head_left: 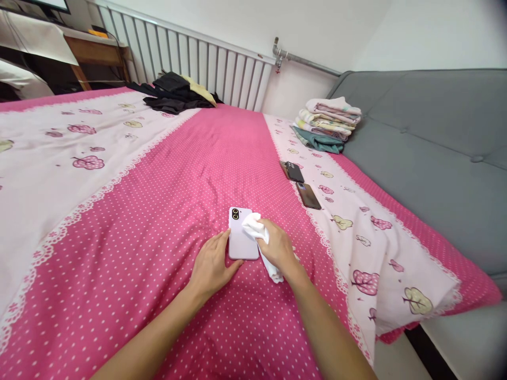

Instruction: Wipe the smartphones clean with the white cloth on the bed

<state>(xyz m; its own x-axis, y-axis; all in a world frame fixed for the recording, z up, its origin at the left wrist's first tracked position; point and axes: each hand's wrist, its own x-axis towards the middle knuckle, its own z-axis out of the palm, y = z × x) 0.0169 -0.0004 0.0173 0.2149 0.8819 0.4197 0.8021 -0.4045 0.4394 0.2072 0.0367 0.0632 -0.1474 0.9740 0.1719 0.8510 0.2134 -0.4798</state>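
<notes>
A pale lilac phone [241, 240] lies back side up on the pink dotted bedsheet [222, 153], its two dark camera lenses at the upper left corner. My left hand [212, 264] rests along its left and lower edges, fingers stretched out and thumb at the bottom edge. A white cloth [253, 226] is bunched in my right hand [277, 245], which presses it against the right part of the phone's back. The cloth's loose end hangs down beside the phone onto the sheet.
Right of the phone lie a brown phone [309, 196] and a dark phone or case [294, 172]. Folded cloths [327, 124] are stacked by the grey headboard [428, 121]. Dark clothes [174, 89] lie at the far edge, before the white radiator [190, 53].
</notes>
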